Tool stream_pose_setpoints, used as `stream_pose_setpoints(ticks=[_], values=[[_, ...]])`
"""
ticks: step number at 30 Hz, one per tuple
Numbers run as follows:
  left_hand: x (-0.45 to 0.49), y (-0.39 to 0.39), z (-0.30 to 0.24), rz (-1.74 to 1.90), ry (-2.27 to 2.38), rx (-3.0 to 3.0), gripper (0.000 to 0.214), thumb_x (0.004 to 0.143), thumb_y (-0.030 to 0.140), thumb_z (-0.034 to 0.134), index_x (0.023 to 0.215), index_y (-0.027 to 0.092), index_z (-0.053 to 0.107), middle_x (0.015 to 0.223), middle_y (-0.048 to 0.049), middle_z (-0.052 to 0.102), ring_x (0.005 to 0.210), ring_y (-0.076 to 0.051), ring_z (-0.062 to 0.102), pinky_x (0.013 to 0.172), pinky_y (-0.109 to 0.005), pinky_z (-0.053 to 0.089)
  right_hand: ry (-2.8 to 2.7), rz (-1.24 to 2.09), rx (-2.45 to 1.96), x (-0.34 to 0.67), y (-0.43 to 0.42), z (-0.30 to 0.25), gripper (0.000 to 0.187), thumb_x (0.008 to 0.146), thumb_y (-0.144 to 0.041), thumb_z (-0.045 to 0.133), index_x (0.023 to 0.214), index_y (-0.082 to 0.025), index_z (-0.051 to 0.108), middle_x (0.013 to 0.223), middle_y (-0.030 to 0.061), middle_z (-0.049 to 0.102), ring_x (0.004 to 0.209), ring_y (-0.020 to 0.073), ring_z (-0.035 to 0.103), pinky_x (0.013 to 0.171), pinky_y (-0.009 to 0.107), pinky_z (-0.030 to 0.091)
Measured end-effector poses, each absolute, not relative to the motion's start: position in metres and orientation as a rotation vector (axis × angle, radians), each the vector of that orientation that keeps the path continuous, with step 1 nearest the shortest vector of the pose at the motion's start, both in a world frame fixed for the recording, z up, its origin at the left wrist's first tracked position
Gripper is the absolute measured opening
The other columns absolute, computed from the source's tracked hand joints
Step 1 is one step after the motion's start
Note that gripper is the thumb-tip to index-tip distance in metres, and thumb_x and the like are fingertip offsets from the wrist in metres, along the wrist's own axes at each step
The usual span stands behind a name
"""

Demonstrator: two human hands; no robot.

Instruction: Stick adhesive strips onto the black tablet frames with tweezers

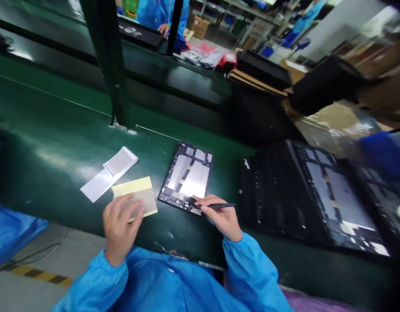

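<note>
A dark green worktop (56, 143) filled most of the view, with a green upright post (108, 65) rising from it. To the right of the tablet frame (187, 175), a large black tray (284, 195) held another opened tablet (336, 199), blurred. The tablet frame itself lay flat on the worktop, back open, its silvery inner plate showing. Left of the tablet frame lay a white strip (107, 173) with a dotted patch at its far end, and just beside it, nearer the frame, a yellowish sheet (136, 190). The left hand (120, 225) rested with fingers spread and loose on the near edge of that sheet, gripping nothing. The right hand (221, 216) was closed around a thin dark stylus (216, 206), whose tip met the near edge of the tablet frame. Beyond the frame, across the worktop, another person's hand (163, 28) rested at a black tray
</note>
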State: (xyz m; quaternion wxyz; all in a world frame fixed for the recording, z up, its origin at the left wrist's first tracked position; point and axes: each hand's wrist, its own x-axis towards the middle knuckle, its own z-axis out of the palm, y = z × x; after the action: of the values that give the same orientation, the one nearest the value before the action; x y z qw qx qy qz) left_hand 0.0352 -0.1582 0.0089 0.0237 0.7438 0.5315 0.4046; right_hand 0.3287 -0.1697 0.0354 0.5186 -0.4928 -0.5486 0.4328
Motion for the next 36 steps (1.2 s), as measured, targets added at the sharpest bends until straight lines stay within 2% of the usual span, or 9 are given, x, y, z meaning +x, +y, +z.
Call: stream_pose_setpoints(ticks=[3, 7, 15, 36], values=[[0.08, -0.159, 0.014, 1.08, 1.343, 2.412, 0.022, 0.091, 0.021, 0.066, 0.113, 0.022, 0.065, 0.128, -0.0114, 0.066, 0.126, -0.028, 0.059, 0.106, -0.046, 0.047, -1.339, 1.0, -1.246, 0.338, -0.18, 0.02, 0.011, 0.086, -0.036, 0.076, 0.085, -0.026, 0.078, 0.083, 0.0056, 0.079, 0.084, 0.0219, 0.074, 0.096, 0.049, 0.061], [0.11, -0.151, 0.005, 0.915, 1.316, 2.479, 0.026, 0.095, 0.026, 0.06, 0.121, 0.019, 0.06, 0.142, -0.0164, 0.059, 0.136, -0.033, 0.052, 0.112, -0.054, 0.042, -1.339, 0.968, -1.233, 0.334, -0.178, 0.01, 0.011, 0.088, -0.037, 0.074, 0.088, -0.026, 0.078, 0.087, 0.0054, 0.08, 0.088, 0.0228, 0.075, 0.098, 0.049, 0.06], [0.104, -0.147, -0.007, 0.915, 1.367, 2.375, 0.039, 0.096, 0.029, 0.058, 0.132, 0.019, 0.05, 0.145, -0.0178, 0.056, 0.134, -0.03, 0.055, 0.114, -0.055, 0.041, -1.401, 0.947, -1.218, 0.331, -0.176, 0.009, 0.006, 0.089, -0.029, 0.073, 0.09, -0.025, 0.078, 0.089, 0.0056, 0.079, 0.089, 0.0225, 0.075, 0.098, 0.047, 0.06], [0.106, -0.147, -0.005, 0.936, 1.371, 2.382, 0.042, 0.095, 0.028, 0.061, 0.133, 0.019, 0.048, 0.143, -0.0174, 0.057, 0.133, -0.03, 0.056, 0.111, -0.053, 0.044, -1.492, 0.892, -1.215, 0.329, -0.176, 0.012, 0.005, 0.09, -0.027, 0.071, 0.091, -0.026, 0.076, 0.088, 0.0044, 0.079, 0.084, 0.0209, 0.074, 0.097, 0.046, 0.06]])
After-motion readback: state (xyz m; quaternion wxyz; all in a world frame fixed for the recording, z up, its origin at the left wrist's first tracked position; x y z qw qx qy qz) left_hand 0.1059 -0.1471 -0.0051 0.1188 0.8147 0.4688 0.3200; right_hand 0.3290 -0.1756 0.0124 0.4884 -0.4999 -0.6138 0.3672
